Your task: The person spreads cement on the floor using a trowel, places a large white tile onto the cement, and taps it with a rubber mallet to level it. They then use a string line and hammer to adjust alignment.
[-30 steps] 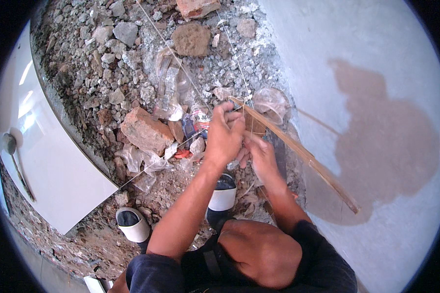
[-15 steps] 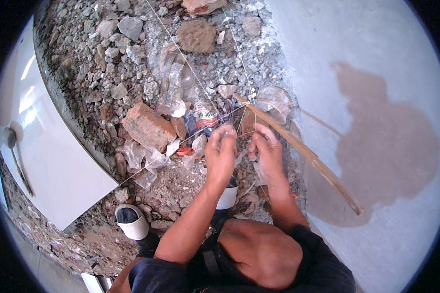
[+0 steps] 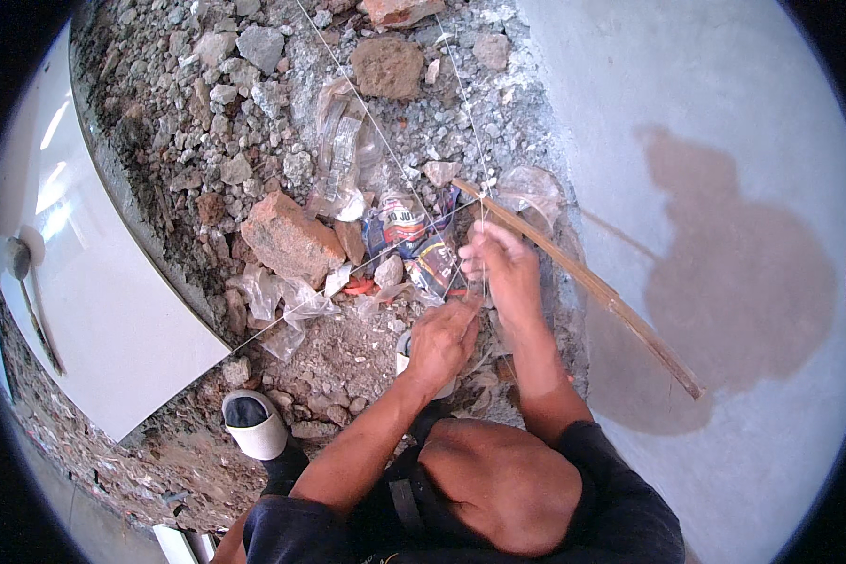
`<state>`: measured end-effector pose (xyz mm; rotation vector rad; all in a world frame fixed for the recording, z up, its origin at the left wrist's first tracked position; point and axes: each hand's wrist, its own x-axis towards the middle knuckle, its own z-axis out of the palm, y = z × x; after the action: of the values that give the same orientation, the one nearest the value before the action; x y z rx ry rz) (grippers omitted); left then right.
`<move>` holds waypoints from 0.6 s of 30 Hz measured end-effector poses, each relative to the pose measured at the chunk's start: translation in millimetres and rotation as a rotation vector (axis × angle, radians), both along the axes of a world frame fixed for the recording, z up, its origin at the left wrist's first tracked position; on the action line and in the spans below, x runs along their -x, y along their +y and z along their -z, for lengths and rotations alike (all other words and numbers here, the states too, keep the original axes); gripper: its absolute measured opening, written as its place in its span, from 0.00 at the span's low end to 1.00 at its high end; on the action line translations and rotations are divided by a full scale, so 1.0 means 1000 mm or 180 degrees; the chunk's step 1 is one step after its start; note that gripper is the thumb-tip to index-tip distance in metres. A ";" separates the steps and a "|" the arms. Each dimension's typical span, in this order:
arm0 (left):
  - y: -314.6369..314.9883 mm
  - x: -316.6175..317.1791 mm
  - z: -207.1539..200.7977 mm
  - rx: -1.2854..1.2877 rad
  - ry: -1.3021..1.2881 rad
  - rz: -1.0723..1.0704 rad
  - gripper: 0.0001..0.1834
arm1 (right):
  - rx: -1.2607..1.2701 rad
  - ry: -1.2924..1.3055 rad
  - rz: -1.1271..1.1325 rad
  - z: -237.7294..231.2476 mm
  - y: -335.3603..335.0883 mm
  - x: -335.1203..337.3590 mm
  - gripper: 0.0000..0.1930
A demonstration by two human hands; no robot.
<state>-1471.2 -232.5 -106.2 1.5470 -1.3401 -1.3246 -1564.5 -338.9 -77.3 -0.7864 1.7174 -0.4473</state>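
Observation:
A wooden stick [image 3: 600,289] lies slantwise from the rubble to the smooth concrete. White string [image 3: 371,120] is wound around its far end, with lines running away over the rubble and off to the left. My right hand [image 3: 509,274] is closed just below that end, fingers curled around a hanging length of the string. Lower and a little to the left, my left hand [image 3: 445,340] pinches the same string between its fingertips. A crumpled printed packet [image 3: 434,266] lies beneath the strings, beside my hands.
Smooth grey concrete [image 3: 761,367] spans the right side. A white glossy panel [image 3: 132,338] with a trowel-like tool [image 3: 23,282] on it stands at left. A large reddish rock [image 3: 291,240] and crumpled clear plastic [image 3: 343,155] lie among the rubble. My sandalled foot [image 3: 252,425] rests below.
My left hand has moved down toward me and slightly right. The right hand has risen a little toward the stick's far end, its fingers curling in.

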 end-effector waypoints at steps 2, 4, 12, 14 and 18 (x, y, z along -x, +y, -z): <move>-0.004 -0.003 0.002 0.0144 0.0289 -0.0326 0.14 | 0.0172 -0.0394 0.0363 0.007 -0.003 0.002 0.12; -0.012 -0.011 0.001 0.0352 0.0233 -0.0689 0.14 | -0.0036 -0.0011 -0.0029 0.013 -0.003 0.006 0.11; -0.113 -0.069 0.000 0.1009 -0.1462 -0.0248 0.10 | 0.0356 0.0547 -0.1473 0.015 -0.005 0.013 0.12; -0.147 -0.067 0.004 0.1060 -0.1812 0.0717 0.10 | 0.0274 0.0427 -0.1477 0.012 -0.006 0.011 0.12; -0.177 -0.063 0.012 0.0949 -0.1944 0.1491 0.10 | 0.0068 0.0366 -0.1253 0.006 -0.006 0.011 0.12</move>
<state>-1408.6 -409.4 -118.5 1.5366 -2.2757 -0.8532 -1576.0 -344.7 -82.9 -1.1549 1.6122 -0.1529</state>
